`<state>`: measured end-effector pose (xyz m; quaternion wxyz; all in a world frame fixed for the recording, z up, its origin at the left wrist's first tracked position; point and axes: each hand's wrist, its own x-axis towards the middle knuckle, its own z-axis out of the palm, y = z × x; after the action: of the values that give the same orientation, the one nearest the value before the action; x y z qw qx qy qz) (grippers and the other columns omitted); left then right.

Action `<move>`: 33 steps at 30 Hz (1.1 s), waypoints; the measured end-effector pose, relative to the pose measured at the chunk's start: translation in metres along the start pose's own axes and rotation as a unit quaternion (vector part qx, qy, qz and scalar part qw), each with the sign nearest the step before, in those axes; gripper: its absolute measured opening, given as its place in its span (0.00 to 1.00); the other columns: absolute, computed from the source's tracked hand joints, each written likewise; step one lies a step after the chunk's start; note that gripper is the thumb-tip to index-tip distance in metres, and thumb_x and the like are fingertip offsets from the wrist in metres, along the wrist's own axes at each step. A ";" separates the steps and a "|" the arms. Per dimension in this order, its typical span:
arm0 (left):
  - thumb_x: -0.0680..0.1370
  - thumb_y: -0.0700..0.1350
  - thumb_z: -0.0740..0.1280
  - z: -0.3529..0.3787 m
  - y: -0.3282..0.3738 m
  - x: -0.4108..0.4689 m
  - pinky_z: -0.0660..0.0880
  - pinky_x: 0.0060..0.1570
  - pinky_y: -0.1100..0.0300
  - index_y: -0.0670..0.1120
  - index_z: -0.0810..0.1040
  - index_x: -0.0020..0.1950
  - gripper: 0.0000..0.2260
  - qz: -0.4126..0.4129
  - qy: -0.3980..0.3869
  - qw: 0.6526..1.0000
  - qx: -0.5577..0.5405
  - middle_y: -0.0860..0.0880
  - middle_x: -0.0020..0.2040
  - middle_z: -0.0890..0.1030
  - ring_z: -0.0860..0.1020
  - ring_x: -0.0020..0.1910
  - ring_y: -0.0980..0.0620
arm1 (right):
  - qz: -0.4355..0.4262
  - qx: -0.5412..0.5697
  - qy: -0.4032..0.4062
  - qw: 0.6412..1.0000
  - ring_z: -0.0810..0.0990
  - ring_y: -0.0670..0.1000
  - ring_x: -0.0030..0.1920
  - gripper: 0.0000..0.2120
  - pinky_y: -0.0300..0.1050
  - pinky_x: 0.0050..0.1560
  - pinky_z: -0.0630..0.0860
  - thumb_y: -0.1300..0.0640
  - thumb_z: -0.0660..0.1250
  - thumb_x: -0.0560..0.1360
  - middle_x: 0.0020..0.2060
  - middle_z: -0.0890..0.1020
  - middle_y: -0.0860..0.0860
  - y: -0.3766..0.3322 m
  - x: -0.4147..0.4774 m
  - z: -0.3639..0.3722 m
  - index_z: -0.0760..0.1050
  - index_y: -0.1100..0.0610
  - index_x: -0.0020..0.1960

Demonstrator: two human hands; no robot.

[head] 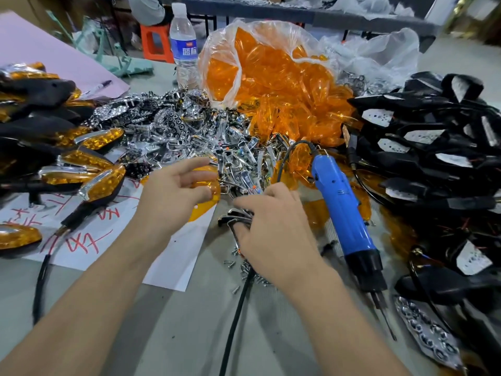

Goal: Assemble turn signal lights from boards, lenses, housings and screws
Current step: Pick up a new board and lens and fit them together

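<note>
On my feed the grey-green surface [189,335] runs away from me to its far edge. Just behind it stands an orange plastic stool [156,42] with someone in grey seated on it, cut off by the top of the frame. Further back, a long dark table [298,12] on thin black legs crosses the room. I can see pale floor [461,55] at the upper right and brown cardboard [40,9] in the upper left corner. The light is soft and even, with only faint shadows.
</note>
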<state>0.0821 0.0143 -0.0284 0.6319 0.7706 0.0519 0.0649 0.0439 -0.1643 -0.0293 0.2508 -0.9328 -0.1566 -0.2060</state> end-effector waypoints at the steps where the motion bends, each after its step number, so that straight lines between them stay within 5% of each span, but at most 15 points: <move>1: 0.74 0.23 0.66 -0.001 0.001 0.001 0.80 0.53 0.57 0.56 0.83 0.55 0.28 -0.023 -0.014 0.999 -0.047 0.54 0.47 0.88 0.84 0.51 0.50 | -0.015 -0.027 -0.027 0.999 0.57 0.46 0.46 0.14 0.42 0.50 0.60 0.58 0.78 0.67 0.35 0.61 0.39 -0.001 0.000 0.004 0.86 0.48 0.52; 4: 0.69 0.21 0.64 -0.003 0.002 0.001 0.80 0.47 0.60 0.48 0.81 0.62 0.29 -0.071 -0.083 0.983 -0.148 0.49 0.51 0.88 0.84 0.51 0.48 | 0.028 -0.038 -0.123 0.991 0.66 0.53 0.59 0.20 0.40 0.49 0.56 0.59 0.72 0.72 0.45 0.69 0.45 0.003 0.002 0.011 0.83 0.43 0.61; 6: 0.70 0.20 0.63 -0.004 0.001 -0.002 0.80 0.47 0.60 0.46 0.78 0.67 0.31 -0.082 -0.121 0.976 -0.164 0.47 0.55 0.87 0.84 0.50 0.49 | 0.040 -0.049 -0.112 0.992 0.70 0.55 0.59 0.18 0.40 0.49 0.55 0.59 0.72 0.72 0.46 0.73 0.46 0.002 0.003 0.010 0.84 0.43 0.59; 10: 0.73 0.18 0.57 -0.002 0.002 -0.003 0.78 0.50 0.57 0.45 0.76 0.70 0.34 -0.103 -0.139 0.972 -0.161 0.43 0.55 0.84 0.83 0.48 0.49 | 0.075 -0.042 0.050 0.995 0.80 0.51 0.41 0.10 0.43 0.44 0.65 0.58 0.77 0.66 0.34 0.83 0.45 -0.002 0.001 0.004 0.85 0.45 0.44; 14: 0.75 0.21 0.60 -0.003 0.005 -0.002 0.79 0.49 0.57 0.46 0.74 0.72 0.31 -0.106 -0.155 0.973 -0.136 0.44 0.52 0.83 0.83 0.45 0.49 | 0.231 0.206 0.136 0.941 0.83 0.41 0.35 0.10 0.35 0.35 0.78 0.62 0.77 0.70 0.35 0.83 0.37 0.005 0.003 -0.003 0.80 0.47 0.40; 16: 0.76 0.23 0.63 -0.002 0.007 -0.002 0.81 0.46 0.58 0.50 0.74 0.72 0.30 -0.099 -0.145 0.979 -0.104 0.46 0.51 0.84 0.84 0.45 0.49 | 0.260 0.286 0.172 0.906 0.84 0.39 0.36 0.12 0.32 0.38 0.79 0.63 0.78 0.69 0.35 0.84 0.37 0.008 0.005 -0.007 0.81 0.48 0.40; 20: 0.78 0.30 0.67 0.000 0.009 -0.007 0.82 0.36 0.56 0.55 0.74 0.68 0.24 -0.114 -0.141 0.975 -0.130 0.45 0.50 0.86 0.86 0.41 0.48 | 0.272 0.381 0.143 0.872 0.88 0.47 0.37 0.17 0.45 0.44 0.86 0.64 0.78 0.70 0.40 0.88 0.42 0.010 0.008 -0.008 0.86 0.45 0.52; 24: 0.79 0.37 0.71 0.000 0.009 -0.013 0.76 0.26 0.61 0.55 0.73 0.71 0.24 -0.118 -0.134 0.977 -0.118 0.45 0.51 0.86 0.84 0.38 0.51 | 0.264 0.432 0.142 0.850 0.88 0.52 0.35 0.12 0.52 0.43 0.86 0.68 0.76 0.71 0.36 0.88 0.50 0.013 0.010 -0.006 0.87 0.51 0.44; 29: 0.77 0.39 0.73 -0.002 0.008 -0.007 0.71 0.24 0.63 0.52 0.80 0.65 0.17 -0.113 -0.079 0.988 -0.074 0.44 0.48 0.87 0.80 0.38 0.47 | 0.244 0.563 0.156 0.774 0.88 0.56 0.41 0.08 0.51 0.45 0.85 0.68 0.74 0.66 0.38 0.88 0.56 0.013 0.015 -0.013 0.81 0.57 0.38; 33: 0.78 0.35 0.70 0.002 0.010 -0.006 0.77 0.30 0.64 0.47 0.87 0.55 0.10 -0.102 -0.114 0.987 -0.056 0.50 0.45 0.88 0.85 0.40 0.55 | 0.220 0.591 0.082 0.772 0.87 0.55 0.42 0.14 0.45 0.46 0.85 0.76 0.73 0.70 0.41 0.88 0.58 0.011 0.016 -0.007 0.84 0.59 0.44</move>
<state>0.0761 0.0097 -0.0191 0.6791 0.7271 0.0543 -0.0849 0.0594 -0.1740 -0.0204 0.8026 -0.5899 -0.0171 -0.0875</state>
